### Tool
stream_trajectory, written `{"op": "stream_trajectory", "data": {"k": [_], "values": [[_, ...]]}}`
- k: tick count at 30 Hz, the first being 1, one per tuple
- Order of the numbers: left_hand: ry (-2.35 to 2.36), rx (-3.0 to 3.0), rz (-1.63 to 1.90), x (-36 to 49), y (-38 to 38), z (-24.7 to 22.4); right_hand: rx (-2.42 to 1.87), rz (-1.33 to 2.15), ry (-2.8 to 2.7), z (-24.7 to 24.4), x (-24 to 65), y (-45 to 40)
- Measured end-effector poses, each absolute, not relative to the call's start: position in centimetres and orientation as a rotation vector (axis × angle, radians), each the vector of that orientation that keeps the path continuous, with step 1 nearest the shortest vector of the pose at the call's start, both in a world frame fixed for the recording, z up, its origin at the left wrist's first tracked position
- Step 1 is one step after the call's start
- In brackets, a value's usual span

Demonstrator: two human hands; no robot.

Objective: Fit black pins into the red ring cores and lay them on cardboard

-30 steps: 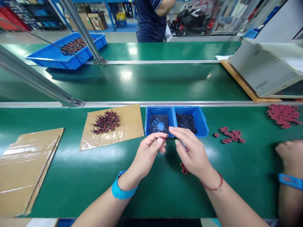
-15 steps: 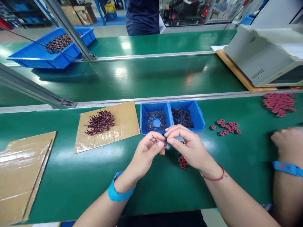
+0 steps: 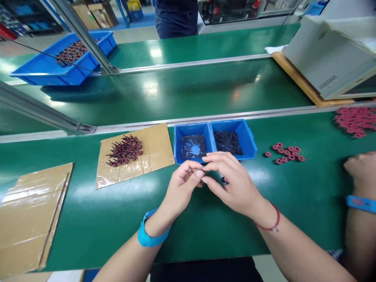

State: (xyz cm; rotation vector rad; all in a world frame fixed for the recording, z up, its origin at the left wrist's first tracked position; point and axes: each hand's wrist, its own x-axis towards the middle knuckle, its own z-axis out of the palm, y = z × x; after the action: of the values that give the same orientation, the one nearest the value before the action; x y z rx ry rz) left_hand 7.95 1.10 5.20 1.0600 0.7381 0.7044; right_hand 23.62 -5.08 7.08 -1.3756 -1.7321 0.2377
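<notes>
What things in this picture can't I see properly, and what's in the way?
All in the head view:
What the left hand may be pinching: the hand covers it.
Most of the small piece by the right hand: that hand hides it.
The person opposite: cut off by the top edge.
The grey machine: cut off by the right edge.
Parts in the far blue tray: too small to tell apart.

a small dark part (image 3: 203, 170), mostly hidden, is pinched by the left hand (image 3: 182, 187), its pose unclear. to its right, a dark, pale-flecked piece (image 3: 225, 179) shows partly between thumb and fingers of the right hand (image 3: 239, 186).
</notes>
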Motion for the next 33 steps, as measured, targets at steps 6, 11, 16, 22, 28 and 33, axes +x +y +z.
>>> {"op": "stream_trajectory", "data": {"k": [6,11,16,22,28,33], "values": [[0.774,1.167,0.690,8.0,1.4,5.3,-1.363,0.286,-1.742,7.0,24.0,-4.9],[0.799,1.241,0.690,7.8,1.7,5.1,-1.370,0.227,-1.768,6.8,24.1,-4.7],[0.747,1.161,0.676,7.7,1.5,5.0,-1.377,0.326,-1.634,7.0,24.0,-4.6],[0.616,0.843,0.635,7.9,1.1,5.5,-1.306,0.593,-1.099,7.0,24.5,-4.4],[0.610,0.602,0.672,8.2,1.6,5.8,-1.377,0.550,-1.100,6.9,24.9,-4.9],[0.617,0.534,0.683,8.3,1.8,5.7,-1.454,0.513,-1.492,6.8,23.9,-5.2]]}}
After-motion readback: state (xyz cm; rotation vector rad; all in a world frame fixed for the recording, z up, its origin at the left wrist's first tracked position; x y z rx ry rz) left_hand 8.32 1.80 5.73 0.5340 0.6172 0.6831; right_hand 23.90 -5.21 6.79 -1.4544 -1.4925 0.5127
